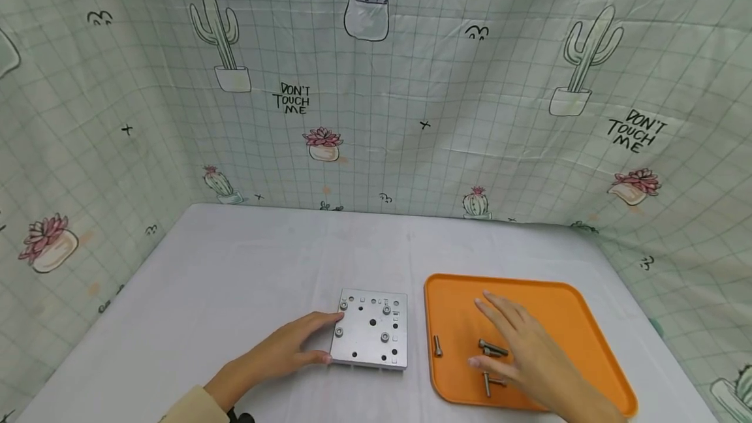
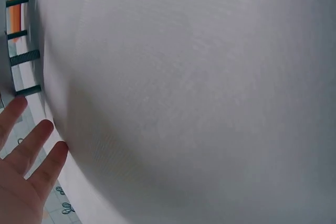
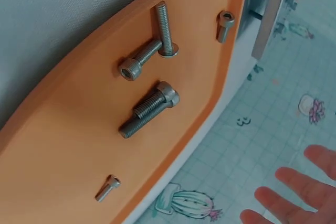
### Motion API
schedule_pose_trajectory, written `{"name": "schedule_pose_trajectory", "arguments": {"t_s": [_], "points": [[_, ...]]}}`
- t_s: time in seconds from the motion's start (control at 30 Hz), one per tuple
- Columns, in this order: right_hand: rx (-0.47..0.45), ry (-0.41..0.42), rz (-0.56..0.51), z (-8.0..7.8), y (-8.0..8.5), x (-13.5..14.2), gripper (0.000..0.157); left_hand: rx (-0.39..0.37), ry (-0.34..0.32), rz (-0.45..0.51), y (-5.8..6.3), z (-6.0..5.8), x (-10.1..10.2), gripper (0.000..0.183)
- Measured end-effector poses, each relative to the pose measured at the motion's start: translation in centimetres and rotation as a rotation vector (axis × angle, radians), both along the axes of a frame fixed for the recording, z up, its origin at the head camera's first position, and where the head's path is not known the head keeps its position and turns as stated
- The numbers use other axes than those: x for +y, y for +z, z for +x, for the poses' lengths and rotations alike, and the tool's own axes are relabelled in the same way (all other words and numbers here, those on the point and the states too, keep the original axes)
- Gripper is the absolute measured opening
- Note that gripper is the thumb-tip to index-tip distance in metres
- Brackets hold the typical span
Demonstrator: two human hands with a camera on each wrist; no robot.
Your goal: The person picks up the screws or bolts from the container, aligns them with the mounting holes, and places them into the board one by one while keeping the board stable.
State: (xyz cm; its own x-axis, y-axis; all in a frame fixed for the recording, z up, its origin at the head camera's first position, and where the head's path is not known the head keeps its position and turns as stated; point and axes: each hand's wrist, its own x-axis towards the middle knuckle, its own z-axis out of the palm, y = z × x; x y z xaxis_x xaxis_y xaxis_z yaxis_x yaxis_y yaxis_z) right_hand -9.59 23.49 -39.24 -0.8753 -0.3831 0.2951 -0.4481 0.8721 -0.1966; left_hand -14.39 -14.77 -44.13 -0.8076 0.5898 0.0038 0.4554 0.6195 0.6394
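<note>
A square silver metal plate (image 1: 362, 344) with drilled holes stands on the table, several socket-head screws set in it. Their threaded ends (image 2: 25, 57) stick out below the plate in the left wrist view. My left hand (image 1: 294, 344) touches the plate's left side with fingertip and thumb, fingers fairly straight and spread. Over the orange tray (image 1: 458, 305) hovers my right hand (image 1: 523, 351), fingers spread and holding nothing. Beneath and beside it lie loose socket-head screws of different sizes, among them a thick pair (image 3: 149, 109), a short one (image 3: 226, 24) and a small one (image 3: 108, 188).
A white cloth covers the table (image 1: 252, 266). The tray sits right of the plate, with a narrow strip of table between them. Behind and at both sides hangs a checked curtain (image 1: 411, 168) printed with cacti.
</note>
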Motion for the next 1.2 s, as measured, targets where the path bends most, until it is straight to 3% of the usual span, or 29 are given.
{"name": "schedule_pose_trajectory", "arguments": {"t_s": [0.3, 0.53, 0.73, 1.2], "points": [[0.01, -0.029, -0.031, -0.6, -1.2, 0.6, 0.067, -0.006, 0.028, 0.007, -0.4, 0.1, 0.0, 0.066], [-0.192, -0.117, -0.12, -1.2, -2.1, 0.8, 0.05, 0.006, 0.014, 0.026, -0.2, 0.3, 0.2, 0.065], [-0.358, -0.158, -0.177, -2.2, -2.8, 1.3, 0.039, -0.03, 0.032, 0.025, 0.0, 0.3, 0.2, 0.065], [-0.526, -0.134, -0.241, -4.4, -4.3, 2.2, 0.025, -0.111, 0.037, 0.061, 0.2, 0.1, 0.4, 0.065]]}}
